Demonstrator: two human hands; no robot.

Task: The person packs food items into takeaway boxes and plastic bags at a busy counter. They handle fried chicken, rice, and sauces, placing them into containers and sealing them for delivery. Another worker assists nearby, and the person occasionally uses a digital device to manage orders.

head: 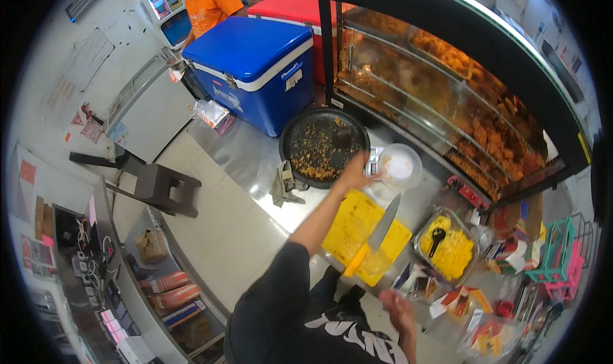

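Observation:
My left hand (357, 171) reaches over the right edge of a round black pan (325, 144) that holds brown crumbs. Its fingers touch or nearly touch a clear plastic bowl (401, 167) on a kitchen scale; whether they grip it cannot be told. Below that hand lies a yellow cutting board (345, 220) with a yellow-handled knife (380, 230) across it. My right hand (397, 307) is near my body, below the board, with fingers partly curled and nothing seen in it. A tray of yellow food (448, 244) with a black spoon (436, 239) stands right of the board.
A blue cooler (254, 67) and a red cooler (287, 5) stand behind the pan. A glass food warmer (431, 96) runs along the back. A grey-green cloth (285, 187) lies by the pan. Food boxes (462, 304) crowd the right. A person in orange (210, 5) stands beyond the coolers.

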